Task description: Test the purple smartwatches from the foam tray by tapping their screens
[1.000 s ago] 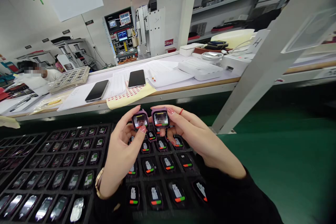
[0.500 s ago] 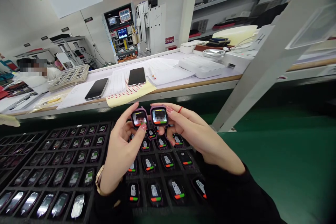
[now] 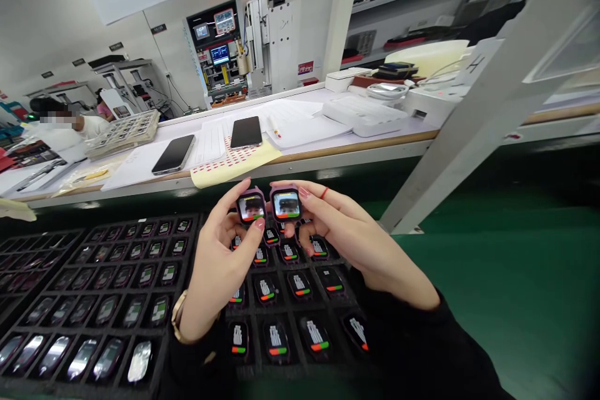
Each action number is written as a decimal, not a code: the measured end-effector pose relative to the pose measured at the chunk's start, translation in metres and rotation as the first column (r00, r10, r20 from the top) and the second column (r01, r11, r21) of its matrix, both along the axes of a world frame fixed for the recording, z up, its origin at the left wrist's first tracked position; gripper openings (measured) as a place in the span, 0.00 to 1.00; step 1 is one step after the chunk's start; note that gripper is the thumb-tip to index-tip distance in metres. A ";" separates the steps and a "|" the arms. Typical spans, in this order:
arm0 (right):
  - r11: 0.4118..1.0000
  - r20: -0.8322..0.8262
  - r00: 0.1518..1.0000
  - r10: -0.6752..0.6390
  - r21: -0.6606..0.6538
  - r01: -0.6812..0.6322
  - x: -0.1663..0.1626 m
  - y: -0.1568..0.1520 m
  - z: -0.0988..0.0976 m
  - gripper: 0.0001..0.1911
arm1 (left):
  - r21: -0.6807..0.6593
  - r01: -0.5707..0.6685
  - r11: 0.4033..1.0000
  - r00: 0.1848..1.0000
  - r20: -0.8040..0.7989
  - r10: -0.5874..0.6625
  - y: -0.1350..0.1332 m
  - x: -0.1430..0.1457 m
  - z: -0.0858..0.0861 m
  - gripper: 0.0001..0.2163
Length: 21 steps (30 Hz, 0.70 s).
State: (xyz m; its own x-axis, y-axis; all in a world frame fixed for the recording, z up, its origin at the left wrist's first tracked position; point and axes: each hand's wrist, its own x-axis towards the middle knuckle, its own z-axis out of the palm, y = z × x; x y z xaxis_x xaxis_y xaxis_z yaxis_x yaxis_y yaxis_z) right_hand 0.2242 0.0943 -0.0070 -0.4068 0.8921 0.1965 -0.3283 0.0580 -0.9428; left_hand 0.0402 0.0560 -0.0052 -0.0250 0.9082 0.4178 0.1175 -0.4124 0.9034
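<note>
My left hand (image 3: 228, 250) grips a purple-cased smartwatch (image 3: 252, 207) by its edges, thumb over the lower right corner of the lit screen. A second purple smartwatch (image 3: 286, 205) is pinched in my right hand (image 3: 340, 222), right beside the first. Both screens show a camera-like picture with a red and green bar at the bottom. Below the hands lies a black compartment tray (image 3: 255, 365) of watches, most with lit screens of white text and red-green bars. My forearms and fingers hide part of that tray.
Another black tray (image 3: 182, 300) on the left holds rows of watches, many with dark screens. Behind stands a bench with two phones, one black phone (image 3: 246, 132) on yellow paper. A slanted white post (image 3: 450, 119) rises at right. A co-worker (image 3: 60, 119) sits far left.
Both hands keep their hold on the two watches. The pictures on the screens have shifted slightly, and the camera view has moved a little.
</note>
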 end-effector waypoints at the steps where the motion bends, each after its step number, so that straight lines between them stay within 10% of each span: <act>1: 1.000 0.005 1.000 -0.007 0.002 0.007 0.000 0.000 0.000 0.19 | 0.001 0.000 1.000 1.000 0.001 0.000 0.000 0.000 0.000 0.22; 21: 0.999 0.024 0.998 -0.054 0.007 0.054 0.000 0.008 -0.005 0.21 | 0.012 -0.028 1.000 0.999 0.027 0.028 0.007 -0.001 -0.003 0.23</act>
State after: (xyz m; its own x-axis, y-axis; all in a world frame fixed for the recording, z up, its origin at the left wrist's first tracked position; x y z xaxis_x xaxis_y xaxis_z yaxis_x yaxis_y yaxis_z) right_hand 0.2243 0.1025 -0.0119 -0.3630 0.9117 0.1926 -0.3017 0.0806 -0.9500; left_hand 0.0394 0.0626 -0.0085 -0.0619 0.9019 0.4275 0.1045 -0.4202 0.9014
